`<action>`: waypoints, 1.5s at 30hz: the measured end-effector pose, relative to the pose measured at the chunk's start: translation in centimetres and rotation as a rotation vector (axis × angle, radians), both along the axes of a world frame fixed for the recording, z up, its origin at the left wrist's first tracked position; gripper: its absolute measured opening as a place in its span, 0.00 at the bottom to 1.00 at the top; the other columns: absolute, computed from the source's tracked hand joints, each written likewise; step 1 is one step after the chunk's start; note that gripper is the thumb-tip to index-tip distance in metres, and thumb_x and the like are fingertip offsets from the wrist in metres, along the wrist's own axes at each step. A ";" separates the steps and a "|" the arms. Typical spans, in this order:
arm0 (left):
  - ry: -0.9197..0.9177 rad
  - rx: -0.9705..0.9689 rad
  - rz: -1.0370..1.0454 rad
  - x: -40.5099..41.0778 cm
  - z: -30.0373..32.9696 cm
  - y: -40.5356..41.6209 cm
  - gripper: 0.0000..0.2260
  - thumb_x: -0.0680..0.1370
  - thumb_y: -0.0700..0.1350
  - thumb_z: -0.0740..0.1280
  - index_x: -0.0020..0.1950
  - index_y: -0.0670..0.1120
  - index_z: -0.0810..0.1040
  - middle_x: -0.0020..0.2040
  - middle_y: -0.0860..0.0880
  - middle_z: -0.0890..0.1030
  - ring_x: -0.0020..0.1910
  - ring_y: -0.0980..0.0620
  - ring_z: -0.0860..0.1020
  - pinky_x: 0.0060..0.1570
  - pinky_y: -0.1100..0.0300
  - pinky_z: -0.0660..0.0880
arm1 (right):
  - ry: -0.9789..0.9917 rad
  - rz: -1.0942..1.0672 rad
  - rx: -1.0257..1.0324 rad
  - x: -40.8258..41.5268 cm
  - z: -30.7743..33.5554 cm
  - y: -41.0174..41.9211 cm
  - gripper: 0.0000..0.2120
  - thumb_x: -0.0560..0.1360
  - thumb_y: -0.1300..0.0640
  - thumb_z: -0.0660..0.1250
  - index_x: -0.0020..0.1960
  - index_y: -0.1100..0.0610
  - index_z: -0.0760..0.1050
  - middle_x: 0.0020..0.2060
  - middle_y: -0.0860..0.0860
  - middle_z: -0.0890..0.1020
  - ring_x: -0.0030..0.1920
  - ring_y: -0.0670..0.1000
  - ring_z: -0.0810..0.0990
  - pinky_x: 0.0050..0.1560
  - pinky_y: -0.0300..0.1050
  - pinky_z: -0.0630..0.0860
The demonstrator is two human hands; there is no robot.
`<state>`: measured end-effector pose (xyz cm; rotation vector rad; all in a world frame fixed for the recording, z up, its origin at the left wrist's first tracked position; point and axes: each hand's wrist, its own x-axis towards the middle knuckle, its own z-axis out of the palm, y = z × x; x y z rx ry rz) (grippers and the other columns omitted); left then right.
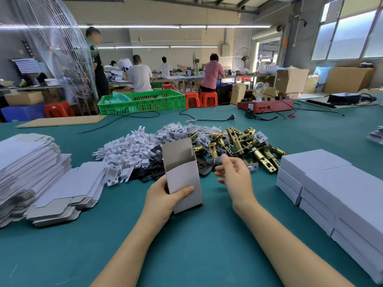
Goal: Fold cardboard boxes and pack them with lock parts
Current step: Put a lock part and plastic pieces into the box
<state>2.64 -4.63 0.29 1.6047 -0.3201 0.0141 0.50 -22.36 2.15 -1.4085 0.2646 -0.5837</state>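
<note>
Left hand [163, 195] fingers grip open box [183, 179] | right hand [234, 175] fingers loose, beside box, apart

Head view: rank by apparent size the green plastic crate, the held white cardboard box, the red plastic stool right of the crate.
1. Green plastic crate
2. Held white cardboard box, though it is much nearer the camera
3. Red plastic stool

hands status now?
Left hand: holding the box.
Right hand: open, empty, fingers loosely curled.
</note>
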 end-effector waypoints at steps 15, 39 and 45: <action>0.079 -0.093 -0.098 0.5 -0.2 -0.1 0.20 0.70 0.39 0.77 0.59 0.51 0.78 0.52 0.53 0.85 0.50 0.55 0.83 0.48 0.62 0.80 | 0.382 -0.142 -0.862 8.0 1.9 -3.9 0.17 0.78 0.50 0.64 0.61 0.59 0.68 0.44 0.54 0.78 0.44 0.54 0.75 0.45 0.48 0.73; 0.078 -0.040 -0.096 1.0 -0.3 0.1 0.19 0.71 0.42 0.77 0.58 0.55 0.78 0.51 0.57 0.84 0.49 0.59 0.82 0.44 0.66 0.77 | 0.219 -0.062 -0.784 2.2 1.2 -2.1 0.20 0.72 0.58 0.70 0.63 0.51 0.71 0.36 0.46 0.79 0.37 0.47 0.79 0.35 0.42 0.72; 0.078 -0.007 -0.093 0.8 -0.3 0.1 0.18 0.70 0.44 0.78 0.56 0.54 0.78 0.48 0.58 0.85 0.47 0.60 0.83 0.40 0.68 0.77 | 0.252 0.238 0.732 -0.1 3.4 -3.0 0.14 0.71 0.57 0.71 0.55 0.60 0.77 0.44 0.53 0.80 0.40 0.50 0.78 0.39 0.41 0.71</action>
